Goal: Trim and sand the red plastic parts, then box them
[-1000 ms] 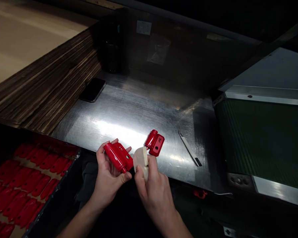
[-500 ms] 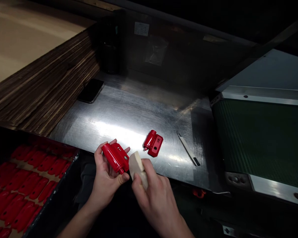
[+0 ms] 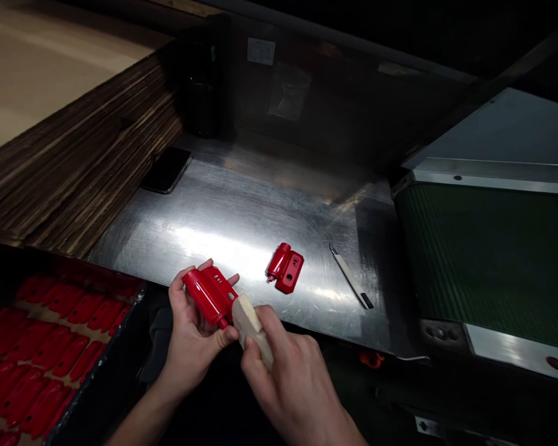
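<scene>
A glossy red part with a rounded barrel and a flat slotted side (image 3: 208,297) rests in my left hand (image 3: 190,347), gripped between thumb and fingers. My right hand (image 3: 292,371) pinches a cream-coloured block, perhaps a sanding or polishing pad (image 3: 248,322). The block's upper end is against or just in front of the red part's lower right edge; I cannot tell whether they touch. Beyond my hands, a second red part of similar shape (image 3: 286,267) lies on the metal table (image 3: 260,192). To its right lies a white pen-like tool with a dark tip (image 3: 351,275).
At the left stands a tall stack of cardboard sheets (image 3: 74,142), with a phone (image 3: 167,169) beside it. Below is a crate holding rows of red parts (image 3: 51,341). A green conveyor belt (image 3: 488,260) runs at the right. A dark bottle-like object (image 3: 202,102) stands at the back.
The cream block has shifted slightly down and left along the red part's edge. Both hands remain close together with their holds kept; the whole view has moved slightly.
</scene>
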A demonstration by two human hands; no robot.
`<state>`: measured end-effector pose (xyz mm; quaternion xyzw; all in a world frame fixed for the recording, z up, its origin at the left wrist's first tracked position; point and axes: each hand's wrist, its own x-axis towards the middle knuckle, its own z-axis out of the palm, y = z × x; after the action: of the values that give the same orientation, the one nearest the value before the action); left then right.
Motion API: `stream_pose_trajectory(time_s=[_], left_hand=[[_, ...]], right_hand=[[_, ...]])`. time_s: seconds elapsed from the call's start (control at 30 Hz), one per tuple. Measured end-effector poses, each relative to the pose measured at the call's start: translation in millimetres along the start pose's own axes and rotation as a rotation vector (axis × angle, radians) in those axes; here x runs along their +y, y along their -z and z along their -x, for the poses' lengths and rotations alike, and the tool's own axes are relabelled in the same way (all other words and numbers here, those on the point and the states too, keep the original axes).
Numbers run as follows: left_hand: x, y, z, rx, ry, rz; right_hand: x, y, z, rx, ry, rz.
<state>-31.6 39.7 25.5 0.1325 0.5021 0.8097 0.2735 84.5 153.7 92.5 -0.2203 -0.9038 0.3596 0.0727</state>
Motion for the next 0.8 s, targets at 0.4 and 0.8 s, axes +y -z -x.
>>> stream_pose_trajectory(time_s=[0.4,0.8], left_hand=[[-0.3,2.3,-1.1,-0.001,0.009,-0.003],[-2.4,6.5,-2.7,-0.007,0.041,0.000]], right_hand=[[2.5,-0.2,-2.1,-0.030,-0.041,-0.001],[6.7,-5.5,-6.0,0.036,-0.029,0.042]])
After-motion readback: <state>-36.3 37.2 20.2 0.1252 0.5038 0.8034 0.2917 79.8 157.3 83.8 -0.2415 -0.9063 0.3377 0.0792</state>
